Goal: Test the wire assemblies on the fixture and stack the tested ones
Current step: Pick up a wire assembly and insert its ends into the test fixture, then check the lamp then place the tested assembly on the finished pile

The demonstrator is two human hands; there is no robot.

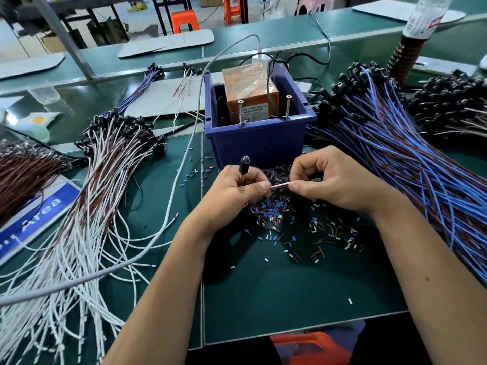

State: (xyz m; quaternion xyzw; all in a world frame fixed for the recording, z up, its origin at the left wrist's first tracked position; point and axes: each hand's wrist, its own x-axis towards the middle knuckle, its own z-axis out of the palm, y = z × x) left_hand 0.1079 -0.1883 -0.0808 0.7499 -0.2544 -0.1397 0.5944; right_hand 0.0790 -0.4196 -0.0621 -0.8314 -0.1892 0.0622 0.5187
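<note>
Wire assembly (280, 185) pinched between left hand (237, 192) and right hand (334, 180).

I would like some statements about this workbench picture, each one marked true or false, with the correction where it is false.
1. Both hands hold the same wire assembly. True: the left hand grips its black end and the right hand pinches the wire.
2. The blue bin is empty. False: it holds an orange box with two upright screws in front of it.
3. The white-wired pile lies on the person's left. True.
4. The blue-wired pile lies on the person's left. False: it lies on the right.
5. Small cut sleeve pieces are scattered on the green mat under the hands. True.
</note>
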